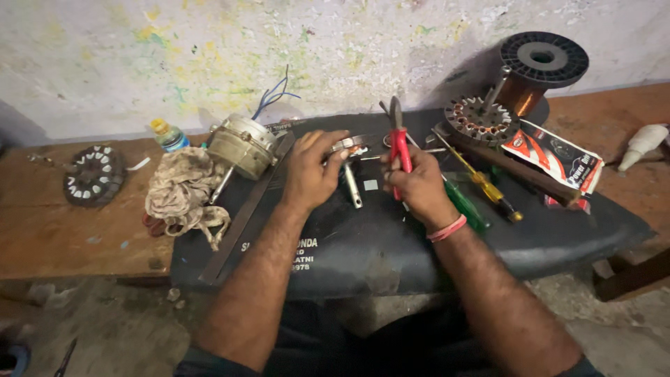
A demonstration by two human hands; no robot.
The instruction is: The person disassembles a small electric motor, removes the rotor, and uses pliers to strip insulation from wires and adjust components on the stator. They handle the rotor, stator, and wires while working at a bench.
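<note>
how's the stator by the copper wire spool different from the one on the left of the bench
The right stator has copper windings in its slots and rests on the black mat; the left stator looks dark and unwound, lying on the bare wooden bench. The right one has a rod standing in it. Both are round, slotted rings.

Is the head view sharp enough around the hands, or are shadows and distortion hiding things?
Head view: left hand, right hand and red-handled pliers are lit and fairly sharp; corners fall dark; wide-angle bending curves the bench edge.
</note>
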